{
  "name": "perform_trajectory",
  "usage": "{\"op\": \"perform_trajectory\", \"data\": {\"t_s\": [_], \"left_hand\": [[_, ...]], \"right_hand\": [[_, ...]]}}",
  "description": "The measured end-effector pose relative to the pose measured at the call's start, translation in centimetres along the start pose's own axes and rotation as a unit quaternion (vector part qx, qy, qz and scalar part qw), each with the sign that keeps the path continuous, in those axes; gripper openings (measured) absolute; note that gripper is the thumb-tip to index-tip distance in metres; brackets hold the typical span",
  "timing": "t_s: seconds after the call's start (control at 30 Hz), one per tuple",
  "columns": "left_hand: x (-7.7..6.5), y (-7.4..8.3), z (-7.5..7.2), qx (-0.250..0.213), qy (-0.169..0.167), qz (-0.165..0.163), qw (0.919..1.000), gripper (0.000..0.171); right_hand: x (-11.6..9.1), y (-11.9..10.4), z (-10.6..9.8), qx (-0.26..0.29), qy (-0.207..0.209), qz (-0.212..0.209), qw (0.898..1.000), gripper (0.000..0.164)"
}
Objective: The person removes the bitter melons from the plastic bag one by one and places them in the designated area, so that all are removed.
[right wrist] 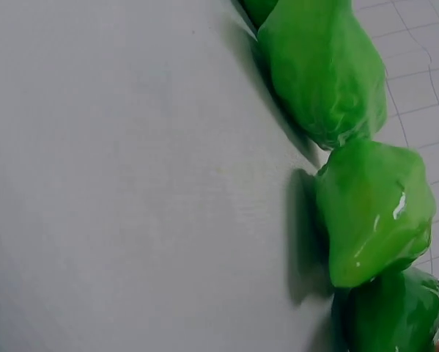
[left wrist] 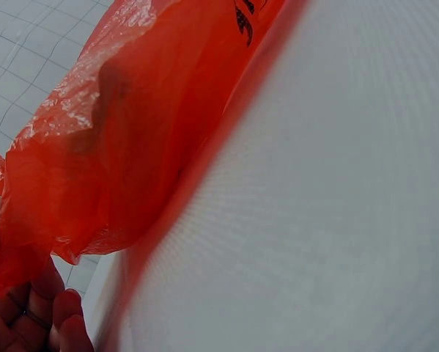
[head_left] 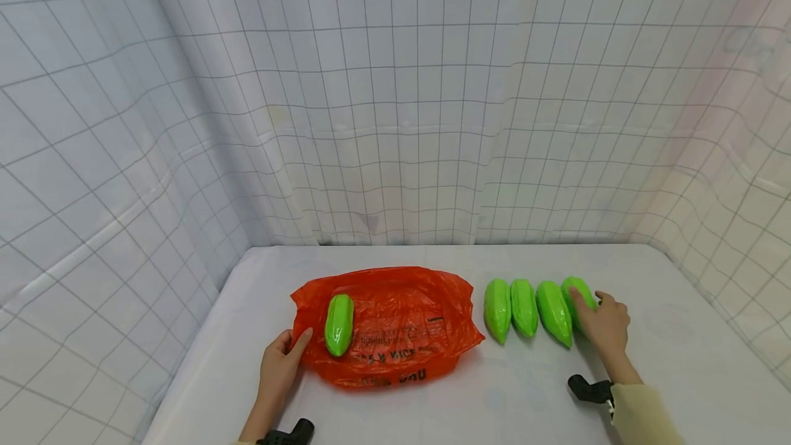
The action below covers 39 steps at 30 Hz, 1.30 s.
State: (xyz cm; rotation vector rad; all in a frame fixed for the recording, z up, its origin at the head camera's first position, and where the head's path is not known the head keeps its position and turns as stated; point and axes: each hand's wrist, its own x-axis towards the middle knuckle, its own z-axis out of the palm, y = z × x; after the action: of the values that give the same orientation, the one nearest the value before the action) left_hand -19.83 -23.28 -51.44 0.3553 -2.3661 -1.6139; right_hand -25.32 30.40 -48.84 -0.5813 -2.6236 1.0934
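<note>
A red plastic bag (head_left: 395, 335) with dark printing lies spread on the table. My left hand (head_left: 281, 362) pinches its left edge between thumb and fingers, and the left wrist view shows the film (left wrist: 153, 132) lifted there. On the bag's left part lies one glossy green, elongated, ridged fruit (head_left: 339, 325). Several like it form a row at the right: one at the left end (head_left: 497, 311), then others (head_left: 524, 307) (head_left: 555, 313). Around the rightmost fruit (head_left: 575, 287) my right hand (head_left: 605, 325) curls, thumb over its top and fingers at its far right side.
The white-covered table (head_left: 494, 404) runs back to a white curtain with a grid pattern (head_left: 395, 122), which also flanks both sides. Black devices are strapped to both wrists, one near the left hand (head_left: 290, 431) and one near the right (head_left: 590, 390).
</note>
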Motion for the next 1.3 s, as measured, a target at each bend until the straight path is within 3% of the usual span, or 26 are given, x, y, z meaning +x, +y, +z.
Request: {"op": "perform_trajectory", "data": {"t_s": [0.1,0.2,0.4,0.57,0.67,0.9,1.2,1.3], "left_hand": [[0.0,0.0,0.0,0.000,-0.002,0.001,1.0000,0.039],[0.0,0.1,0.0,0.001,-0.003,-0.001,1.0000,0.040],[-0.1,0.1,0.0,0.003,-0.002,-0.006,1.0000,0.040],[0.0,0.1,0.0,0.001,-0.004,-0.005,1.0000,0.040],[0.0,0.1,0.0,-0.001,-0.006,-0.006,1.0000,0.041],[0.0,0.2,0.0,0.001,-0.007,-0.009,0.9999,0.042],[0.0,0.2,-0.1,0.005,-0.005,-0.002,1.0000,0.041],[-0.1,0.2,-0.1,0.011,-0.002,0.002,0.9999,0.039]], "right_hand": [[-0.4,-0.3,0.2,0.042,0.049,-0.018,0.998,0.074],[-0.7,-1.0,0.3,0.083,0.112,-0.048,0.989,0.061],[-0.8,-2.9,0.7,0.144,0.211,-0.117,0.960,0.037],[-1.2,-4.6,1.0,0.188,0.248,-0.180,0.933,0.024],[-1.7,-5.5,1.2,0.205,0.245,-0.200,0.926,0.022],[-2.7,-7.6,1.9,0.247,0.200,-0.222,0.922,0.023],[-4.0,-9.8,3.7,0.261,0.113,-0.201,0.937,0.029],[-4.5,-10.7,4.2,0.274,0.078,-0.203,0.937,0.030]]}}
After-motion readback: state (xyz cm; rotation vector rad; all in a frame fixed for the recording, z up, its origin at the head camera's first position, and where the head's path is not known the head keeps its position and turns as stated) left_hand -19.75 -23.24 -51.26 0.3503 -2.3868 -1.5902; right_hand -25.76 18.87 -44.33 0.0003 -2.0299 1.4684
